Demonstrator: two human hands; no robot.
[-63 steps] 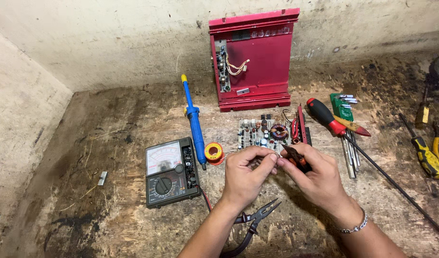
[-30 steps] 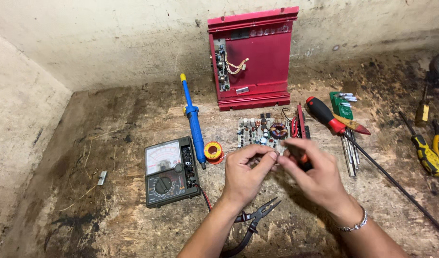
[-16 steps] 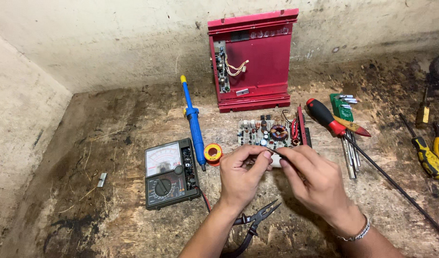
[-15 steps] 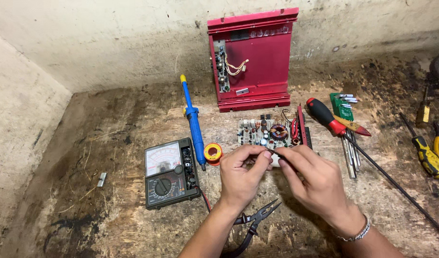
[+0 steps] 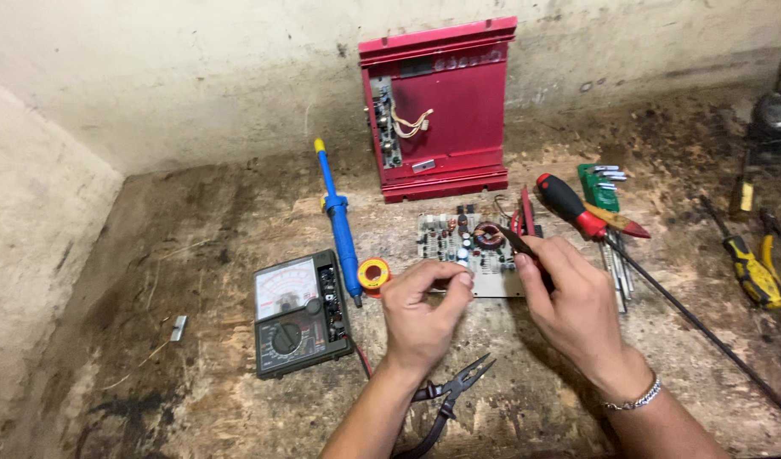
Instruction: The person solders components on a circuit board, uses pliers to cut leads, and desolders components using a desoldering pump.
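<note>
Rough wooden bench (image 5: 195, 229), stained dark, set in a corner of pale plaster wall (image 5: 195, 76); one head view only.

Head view: a red case (image 5: 441, 106) stands upright against the back wall, open side with loose wires facing forward. In front of it the board (image 5: 471, 251) lies flat, parts up, long axis left to right, just beyond both hands.

Left hand (image 5: 420, 319): fingers pinched narrow on something small at the board's near edge; what it is cannot be told. Probably held there to steady it for the other hand.

Right hand (image 5: 573, 306): closed around a probe (image 5: 514, 242), pencil grip. Probe long axis runs from the hand up and left, tip pointing at the board near the copper coil (image 5: 491, 235); whether it touches is unclear.

Meter (image 5: 298, 313) lies face up left of the hands, dial readable from the person's side. Blue iron (image 5: 339, 225) lies beside it, tip toward the near edge, solder reel (image 5: 373, 274) at the tip. Pliers (image 5: 454, 395) under the left wrist. Screwdrivers (image 5: 582, 208) right of the board
</note>
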